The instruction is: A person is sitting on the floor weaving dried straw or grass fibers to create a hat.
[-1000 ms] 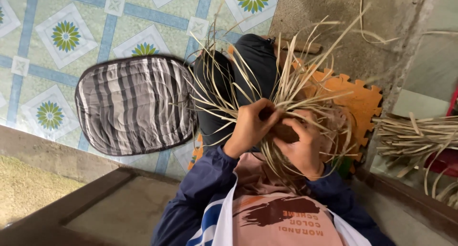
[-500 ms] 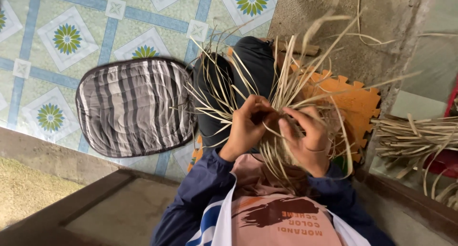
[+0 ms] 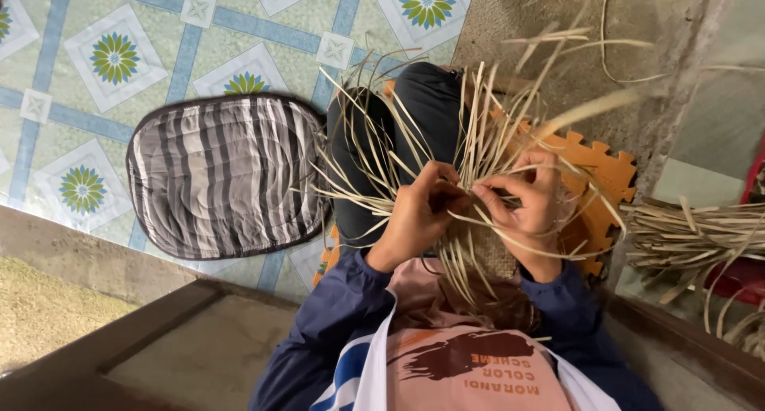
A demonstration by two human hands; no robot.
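2 hands meet at the center of the frame, both pinching pale straw strips (image 3: 478, 140) that fan out toward the top. Left hand (image 3: 418, 212) grips a few strands, right hand (image 3: 526, 208) clamps others just beside it. Striped cushion (image 3: 219, 176) lies left on the tiled floor (image 3: 111, 60), orange foam mat (image 3: 610, 176) on the right.

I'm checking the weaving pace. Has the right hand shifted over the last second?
Yes. The right hand has moved up, away from the chest toward the orange mat's far edge.
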